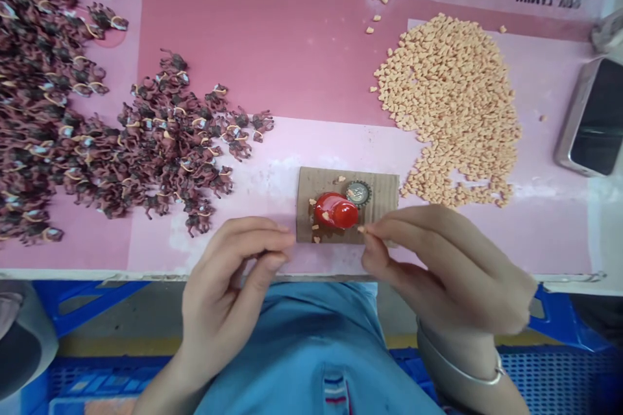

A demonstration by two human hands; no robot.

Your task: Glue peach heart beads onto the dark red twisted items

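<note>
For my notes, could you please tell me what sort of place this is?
Probably a hand-assembly workshop: a heap of small peach granules, piles of dark brown parts with yellow bands, and a long pink workbench.

Between the left hand [236, 279] and the right hand [438, 266], a cardboard strip [379, 191] lies on the mat [272, 32], bearing a domed piece [335, 211] and a bottle cap [359, 194]. A granule [361, 229] sits at the right fingertips [370, 228]. A granule heap [448, 104] lies beyond the right hand, a phone [591, 117] farther right, and banded pieces [165, 149] beyond the left hand.
</note>
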